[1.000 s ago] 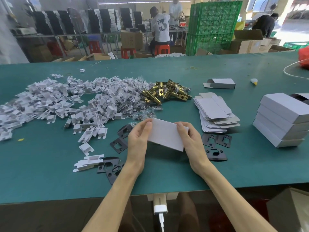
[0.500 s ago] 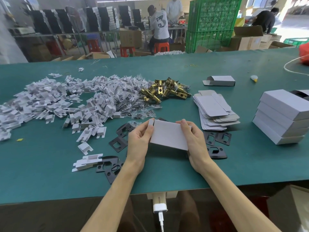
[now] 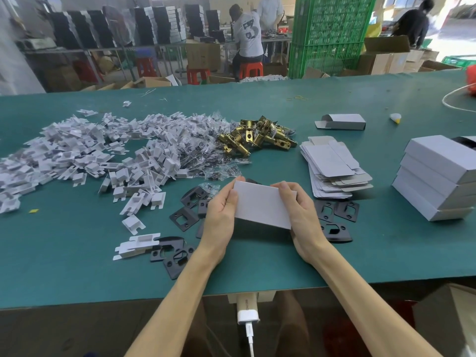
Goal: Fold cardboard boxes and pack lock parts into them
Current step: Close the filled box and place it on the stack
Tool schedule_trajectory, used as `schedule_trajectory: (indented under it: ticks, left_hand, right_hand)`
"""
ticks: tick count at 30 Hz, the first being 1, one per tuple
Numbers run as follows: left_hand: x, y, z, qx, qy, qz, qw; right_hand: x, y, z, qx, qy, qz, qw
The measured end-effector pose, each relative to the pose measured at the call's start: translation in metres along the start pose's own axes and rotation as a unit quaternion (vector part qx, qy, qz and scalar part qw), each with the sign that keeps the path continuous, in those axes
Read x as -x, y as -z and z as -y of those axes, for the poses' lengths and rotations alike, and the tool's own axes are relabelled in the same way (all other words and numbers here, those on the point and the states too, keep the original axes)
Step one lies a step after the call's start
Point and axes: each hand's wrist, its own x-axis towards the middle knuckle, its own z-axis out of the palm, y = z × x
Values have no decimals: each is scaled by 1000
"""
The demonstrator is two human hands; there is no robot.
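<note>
Bright, even daylight; glare blown out at opening (image 3: 459, 24) far right. Soft shadow beneath white box (image 3: 262, 204) on table (image 3: 77, 253). Edges bow, wide-angle. Background slightly soft.

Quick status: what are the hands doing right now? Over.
Left hand and right hand each grip one end of the white cardboard box. Box ends hidden by fingers. Black lock plates lie on the table beside it, nothing in the way.
</note>
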Motion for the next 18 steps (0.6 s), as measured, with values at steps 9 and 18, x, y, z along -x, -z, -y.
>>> schedule_trajectory:
  ticks: [9, 18]
  left_hand:
    - [-1, 0, -1, 3, 3, 1, 1000]
    - [1, -3, -3, -16, -5, 19, 1000]
  right_hand:
    - [0, -1, 1, -5, 0, -4, 1000]
    - [-2, -2, -3, 9, 6, -6, 1000]
